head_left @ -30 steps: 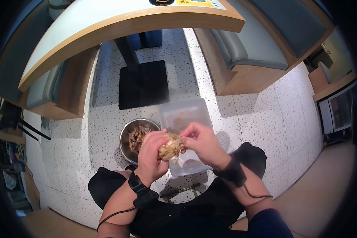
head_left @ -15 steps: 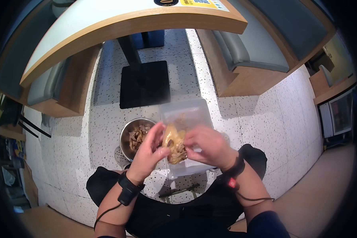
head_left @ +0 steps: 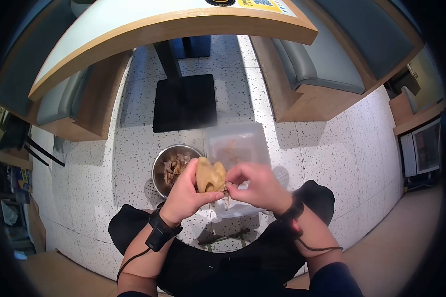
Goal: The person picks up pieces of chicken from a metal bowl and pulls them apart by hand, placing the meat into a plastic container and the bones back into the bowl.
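Note:
A piece of cooked chicken (head_left: 210, 174) with smooth yellow skin is held over the near left part of a translucent plastic tub (head_left: 252, 136). My left hand (head_left: 182, 197) is wrapped round its left and lower side, thumb across the bottom. At the chicken's right edge, my right hand (head_left: 256, 185) pinches the torn, paler meat; its fingertips are close together. Shreds of meat hang below the pinch. To the left stands a steel bowl (head_left: 156, 166) holding torn chicken pieces (head_left: 174, 167), partly covered by my left hand.
Beyond the tub, a black table base (head_left: 183, 106) stands on the speckled floor (head_left: 327, 143). A wood-edged table (head_left: 183, 24) hangs over the far side, with padded benches (head_left: 327, 59) at left and right. My knees flank the tub and bowl.
The chicken has turned, so more smooth skin faces up, and my left hand grips it more closely. My right fingers have closed at its right edge. The whole view has shifted slightly.

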### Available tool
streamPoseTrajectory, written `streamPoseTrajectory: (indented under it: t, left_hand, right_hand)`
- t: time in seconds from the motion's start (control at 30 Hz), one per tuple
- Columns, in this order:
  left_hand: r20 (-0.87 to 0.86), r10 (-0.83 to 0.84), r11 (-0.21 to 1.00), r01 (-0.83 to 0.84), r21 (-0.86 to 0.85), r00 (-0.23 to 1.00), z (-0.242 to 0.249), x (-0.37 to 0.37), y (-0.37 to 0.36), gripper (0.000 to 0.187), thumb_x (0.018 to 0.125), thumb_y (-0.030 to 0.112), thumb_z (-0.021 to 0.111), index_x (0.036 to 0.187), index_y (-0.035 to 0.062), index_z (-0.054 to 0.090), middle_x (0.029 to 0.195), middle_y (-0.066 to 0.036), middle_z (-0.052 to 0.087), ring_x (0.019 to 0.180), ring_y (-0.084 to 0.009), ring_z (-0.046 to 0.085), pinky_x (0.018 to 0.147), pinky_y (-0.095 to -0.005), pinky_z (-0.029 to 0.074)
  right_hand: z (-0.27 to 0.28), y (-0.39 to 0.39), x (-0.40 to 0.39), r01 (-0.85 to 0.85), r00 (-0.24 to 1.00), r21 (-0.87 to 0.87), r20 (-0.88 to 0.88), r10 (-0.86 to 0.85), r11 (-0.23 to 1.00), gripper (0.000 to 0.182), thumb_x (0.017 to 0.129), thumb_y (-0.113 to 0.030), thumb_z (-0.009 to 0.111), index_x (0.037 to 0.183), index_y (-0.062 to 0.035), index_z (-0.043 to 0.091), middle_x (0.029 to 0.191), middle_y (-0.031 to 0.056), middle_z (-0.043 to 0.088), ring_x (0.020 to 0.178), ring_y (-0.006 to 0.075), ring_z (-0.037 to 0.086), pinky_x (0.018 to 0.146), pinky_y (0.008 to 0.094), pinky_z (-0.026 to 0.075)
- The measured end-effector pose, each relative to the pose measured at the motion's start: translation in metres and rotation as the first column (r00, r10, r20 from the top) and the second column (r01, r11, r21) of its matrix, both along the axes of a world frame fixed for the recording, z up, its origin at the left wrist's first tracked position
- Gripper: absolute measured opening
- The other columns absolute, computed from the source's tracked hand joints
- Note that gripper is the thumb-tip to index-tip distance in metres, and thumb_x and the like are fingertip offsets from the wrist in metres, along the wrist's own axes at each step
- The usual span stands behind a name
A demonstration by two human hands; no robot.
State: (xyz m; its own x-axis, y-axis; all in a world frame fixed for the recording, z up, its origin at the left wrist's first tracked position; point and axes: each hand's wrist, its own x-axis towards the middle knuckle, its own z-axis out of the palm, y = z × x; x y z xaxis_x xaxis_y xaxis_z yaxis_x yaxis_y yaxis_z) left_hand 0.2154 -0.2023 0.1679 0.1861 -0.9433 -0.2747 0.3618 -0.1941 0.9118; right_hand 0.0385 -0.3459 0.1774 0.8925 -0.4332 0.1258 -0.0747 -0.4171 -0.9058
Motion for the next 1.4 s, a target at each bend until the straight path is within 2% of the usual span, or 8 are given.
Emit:
streamPoseTrajectory:
  t: [0.17, 0.23, 0.43, 0.57, 0.63, 0.87, 1.17, 1.4]
  left_hand:
    - [0.203, 0.062, 0.995, -0.043, -0.093, 0.977, -0.008, -0.003, 0.006, 0.065, 0.079, 0.001, 0.086, 0.13, 0.0047, 0.046, 0.121, -0.007, 0.061, 0.114, -0.0159, 0.061, 0.099, -0.0333, 0.052]
    - [0.527, 0.082, 0.98, 0.027, -0.197, 0.846, -0.008, -0.001, 0.007, 0.061, 0.08, 0.001, 0.086, 0.127, 0.0042, 0.048, 0.119, -0.009, 0.06, 0.117, -0.0194, 0.059, 0.102, -0.0371, 0.05]
    - [0.626, 0.248, 0.888, 0.085, -0.452, 0.739, -0.019, -0.004, 0.004, 0.053, 0.079, 0.009, 0.088, 0.12, 0.0037, 0.055, 0.115, -0.015, 0.062, 0.106, -0.028, 0.064, 0.095, -0.0384, 0.051]
    - [0.558, 0.148, 0.931, 0.075, -0.357, 0.816, -0.004, -0.001, 0.008, 0.055, 0.079, 0.007, 0.088, 0.123, 0.004, 0.053, 0.114, -0.011, 0.062, 0.106, -0.0228, 0.065, 0.095, -0.0371, 0.052]
    - [0.102, -0.059, 0.997, 0.064, -0.044, 0.993, 0.007, 0.004, 0.009, 0.058, 0.081, 0.004, 0.087, 0.126, 0.0041, 0.05, 0.113, -0.006, 0.062, 0.106, -0.0152, 0.063, 0.093, -0.0323, 0.053]
    - [-0.073, -0.041, 0.999, 0.038, -0.034, 0.997, 0.003, -0.001, 0.007, 0.065, 0.079, 0.002, 0.087, 0.131, 0.0042, 0.047, 0.116, -0.004, 0.06, 0.106, -0.0108, 0.061, 0.09, -0.0284, 0.054]
    - [0.026, -0.025, 1.0, 0.025, -0.006, 0.999, 0.001, -0.007, -0.001, 0.073, 0.069, -0.005, 0.085, 0.13, 0.0087, 0.046, 0.117, -0.004, 0.056, 0.106, -0.0125, 0.061, 0.091, -0.0277, 0.052]
    - [0.103, -0.105, 0.993, 0.109, -0.038, 0.989, 0.0, 0.0, 0.002, 0.07, 0.068, -0.006, 0.083, 0.127, 0.0091, 0.048, 0.118, -0.004, 0.057, 0.107, -0.0126, 0.06, 0.092, -0.0289, 0.051]
  right_hand:
    - [-0.006, 0.004, 0.001, 0.078, 0.996, 0.21, -0.047, -0.069, 0.975, 0.016, 0.087, -0.002, 0.077, 0.098, 0.0015, 0.067, 0.096, 0.007, 0.073, 0.086, 0.0126, 0.071, 0.079, 0.0288, 0.06]
    - [-0.009, 0.004, 0.001, 0.114, 0.991, 0.334, -0.102, -0.085, 0.935, 0.016, 0.088, -0.002, 0.077, 0.1, 0.0013, 0.067, 0.097, 0.0047, 0.072, 0.088, 0.0091, 0.068, 0.079, 0.0266, 0.058]
    - [0.001, 0.002, -0.001, 0.089, 0.991, 0.343, -0.121, -0.05, 0.935, 0.017, 0.088, -0.001, 0.076, 0.101, 0.0, 0.066, 0.091, 0.0001, 0.067, 0.08, 0.0049, 0.061, 0.071, 0.0223, 0.052]
    - [0.0, 0.001, -0.004, 0.078, 0.989, 0.469, -0.144, -0.011, 0.88, 0.016, 0.089, 0.0, 0.075, 0.101, -0.0006, 0.065, 0.09, -0.0007, 0.066, 0.08, 0.0046, 0.06, 0.071, 0.0217, 0.051]
    - [-0.007, 0.005, -0.006, 0.061, 0.995, 0.494, -0.102, -0.012, 0.867, 0.016, 0.086, -0.01, 0.077, 0.095, 0.0002, 0.069, 0.082, 0.0004, 0.066, 0.073, 0.0057, 0.059, 0.068, 0.024, 0.051]
    - [-0.004, 0.005, -0.007, 0.049, 0.994, 0.62, -0.103, 0.019, 0.783, 0.014, 0.087, -0.008, 0.076, 0.096, 0.0009, 0.069, 0.082, -0.0003, 0.065, 0.076, 0.0048, 0.059, 0.07, 0.0233, 0.051]
    - [-0.002, 0.002, -0.006, 0.047, 0.993, 0.463, -0.114, 0.006, 0.885, 0.013, 0.092, -0.008, 0.073, 0.1, 0.0015, 0.068, 0.082, 0.0016, 0.068, 0.072, 0.0055, 0.063, 0.067, 0.0228, 0.052]
    - [-0.003, 0.003, -0.004, 0.033, 0.992, 0.728, -0.108, 0.068, 0.684, 0.013, 0.092, -0.006, 0.071, 0.098, 0.0037, 0.064, 0.081, 0.0059, 0.07, 0.073, 0.0104, 0.072, 0.066, 0.0238, 0.056]
